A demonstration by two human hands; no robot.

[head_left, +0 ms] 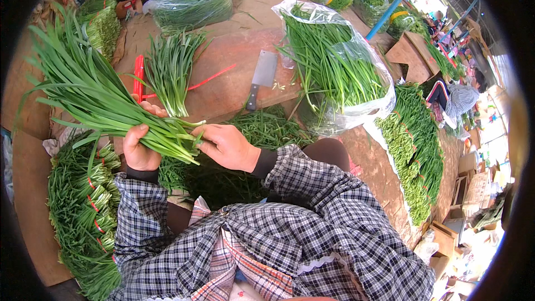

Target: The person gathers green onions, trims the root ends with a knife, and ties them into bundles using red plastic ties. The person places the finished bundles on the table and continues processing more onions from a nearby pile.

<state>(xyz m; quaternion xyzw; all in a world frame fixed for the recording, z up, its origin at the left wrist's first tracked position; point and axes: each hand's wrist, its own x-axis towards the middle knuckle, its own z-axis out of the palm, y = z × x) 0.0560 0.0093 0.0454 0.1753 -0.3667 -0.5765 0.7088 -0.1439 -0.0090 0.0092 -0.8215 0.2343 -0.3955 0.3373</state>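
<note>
My left hand (142, 148) is wrapped around a loose bunch of garlic chives (104, 96), its leaves fanning out to the upper left. With thumb and fingertips, my right hand (228, 146) pinches a green piece at the pale stalk ends. Behind the bunch, a smaller bunch of chives (173, 69) lies on a wooden board (225, 56), across a red tie strip (213, 76). A bundle of red strips (138, 73) is beside it. The cleaver (263, 73) rests farther right on the board, its dark handle towards me and pale cut bits near its blade.
An open clear plastic bag (380, 100) of chives is at right. Tied bunches are stacked at left (85, 217) and right (413, 150). Loose leaves (271, 127) lie below the board. A blue pole (395, 2) rises behind. Other people sit farther off.
</note>
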